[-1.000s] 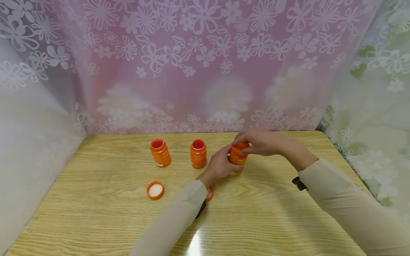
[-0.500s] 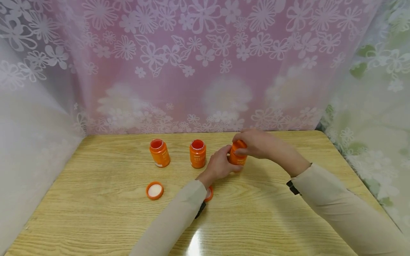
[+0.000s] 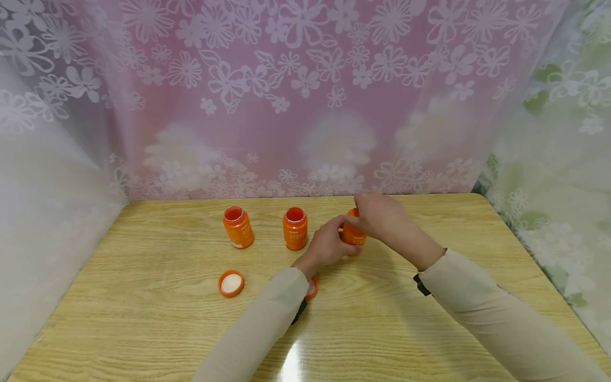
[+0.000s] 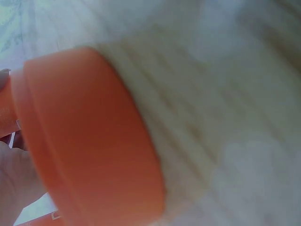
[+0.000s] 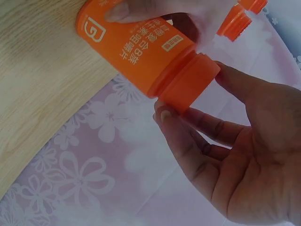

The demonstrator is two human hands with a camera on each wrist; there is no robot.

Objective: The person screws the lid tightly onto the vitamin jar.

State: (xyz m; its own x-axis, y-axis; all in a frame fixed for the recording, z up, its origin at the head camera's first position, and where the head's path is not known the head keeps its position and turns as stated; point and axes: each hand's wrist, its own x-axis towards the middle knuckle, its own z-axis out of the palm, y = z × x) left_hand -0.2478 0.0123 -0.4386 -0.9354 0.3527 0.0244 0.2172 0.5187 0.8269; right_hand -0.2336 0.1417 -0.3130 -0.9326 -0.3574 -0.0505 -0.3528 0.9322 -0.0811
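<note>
An orange bottle stands at the right of the row, its orange cap on top in the right wrist view. My left hand grips the bottle's body from the left. Fingers and thumb of my right hand pinch the cap from above; in the right wrist view that hand holds the cap's sides. In the left wrist view a large orange cap lies close to the camera, and part of a hand shows at the left edge.
Two uncapped orange bottles stand left of the hands. One cap lies inside-up on the wooden table; another cap is partly hidden by the left wrist. A flowered curtain hangs behind the table.
My right hand has turned about the cap, and its wrist and forearm have swung to the left. My left hand has stayed on the bottle.
</note>
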